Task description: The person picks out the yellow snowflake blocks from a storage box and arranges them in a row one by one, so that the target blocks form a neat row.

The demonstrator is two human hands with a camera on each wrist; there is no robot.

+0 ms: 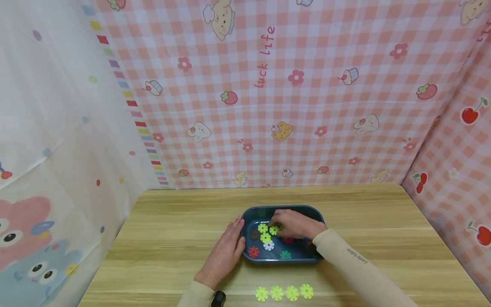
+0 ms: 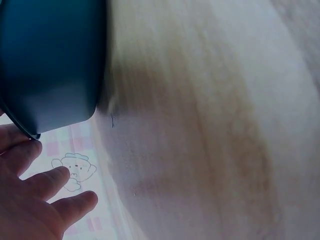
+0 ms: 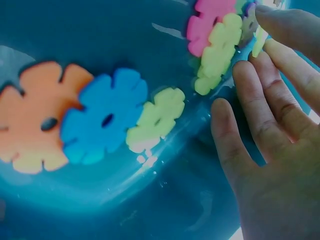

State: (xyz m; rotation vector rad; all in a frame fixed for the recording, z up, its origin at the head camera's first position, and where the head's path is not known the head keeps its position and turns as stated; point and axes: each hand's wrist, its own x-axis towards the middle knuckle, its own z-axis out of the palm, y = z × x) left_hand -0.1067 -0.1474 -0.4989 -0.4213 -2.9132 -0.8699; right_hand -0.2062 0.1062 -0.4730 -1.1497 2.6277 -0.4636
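Observation:
A dark blue tray [image 1: 281, 261] holds several notched snowflake discs. My left hand [image 1: 224, 255] rests against the tray's left side, its fingers straight and at the rim. Inside the tray is my right hand [image 1: 294, 224]. In the right wrist view, its thumb and fingers pinch a yellow-green snowflake disc [image 3: 259, 42], seen nearly edge-on. Close to those fingers lie another yellow-green disc [image 3: 220, 52] and a pink disc [image 3: 202, 25]. An orange disc [image 3: 30, 115], a blue disc [image 3: 105, 117] and a smaller-looking yellow-green disc [image 3: 159, 117] overlap farther along the tray floor.
Several yellow-green discs [image 1: 276, 293] form a row on the wooden table [image 1: 172, 238] in front of the tray. A white disc [image 1: 269, 245], a red disc [image 1: 253, 252] and a green disc [image 1: 285, 254] lie in the tray. Behind the table hangs a checked cloth [image 1: 330, 106].

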